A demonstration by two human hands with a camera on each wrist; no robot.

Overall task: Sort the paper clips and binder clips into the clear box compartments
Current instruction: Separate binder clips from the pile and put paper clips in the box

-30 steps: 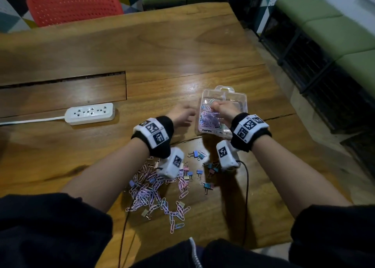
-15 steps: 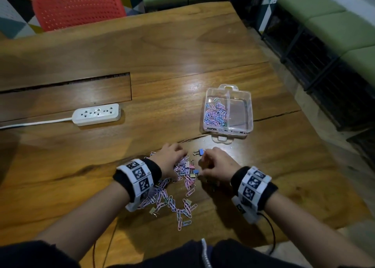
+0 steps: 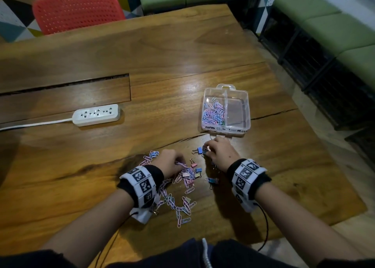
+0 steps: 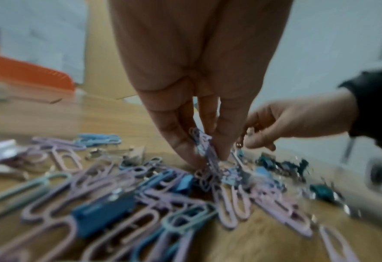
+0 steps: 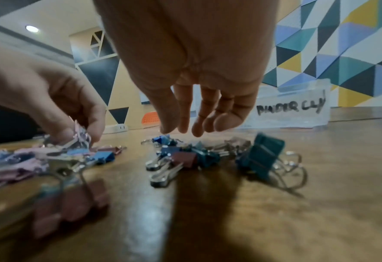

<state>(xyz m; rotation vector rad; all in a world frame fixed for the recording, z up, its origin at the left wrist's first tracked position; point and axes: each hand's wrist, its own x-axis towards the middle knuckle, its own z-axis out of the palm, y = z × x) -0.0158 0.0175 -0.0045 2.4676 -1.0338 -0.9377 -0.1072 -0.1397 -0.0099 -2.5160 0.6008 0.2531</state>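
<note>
The clear box (image 3: 246, 105) stands right of centre on the table; several pink and blue paper clips (image 3: 214, 113) fill its left compartment, while the right one, labelled for binder clips (image 5: 290, 108), holds none. A loose pile of paper clips (image 3: 180, 202) and binder clips (image 3: 199, 150) lies nearer me. My left hand (image 3: 178, 164) pinches a small bunch of paper clips (image 4: 204, 147) at the pile. My right hand (image 5: 185, 129) hovers with relaxed fingers just over a cluster of binder clips (image 5: 185, 156), holding nothing.
A white power strip (image 3: 97, 114) with its cable lies at the left. A long slot (image 3: 65, 83) cuts the table behind it. A red chair (image 3: 75, 10) stands at the far edge, and green benches (image 3: 334, 30) stand to the right. The table's right edge is close to the box.
Both hands have pulled back from the box to the loose pile. The left hand has taken hold of some paper clips; the right has shifted forward over the binder clips.
</note>
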